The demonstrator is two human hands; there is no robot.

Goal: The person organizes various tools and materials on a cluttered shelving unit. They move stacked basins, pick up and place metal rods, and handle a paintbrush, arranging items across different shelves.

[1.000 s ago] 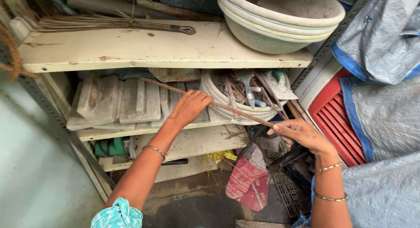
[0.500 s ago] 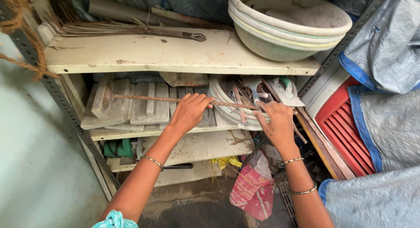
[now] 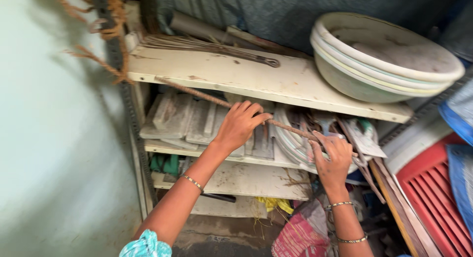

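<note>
While both hands grip it, rusty rod (image 3: 217, 100) runs diagonally, upper-left end at shelf (image 3: 295, 84) edge, lower-right end past right hand (image 3: 332, 156); left hand (image 3: 239, 124) fingers wrapped mid-rod.

Long thin rusty rod (image 3: 207, 97), slanting across shelf front, upper left to lower right

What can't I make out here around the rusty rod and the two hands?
- Long rusty metal rod: in the head view its right end runs behind the right hand into blurred clutter, so where it stops is unclear.
- Left hand: its fingers curl over the rod, hiding the grip underneath.
- Stacked cream plastic basins: the inside is motion-blurred.
- Grey slabs on the middle shelf: their backs are lost in shadow.
</note>
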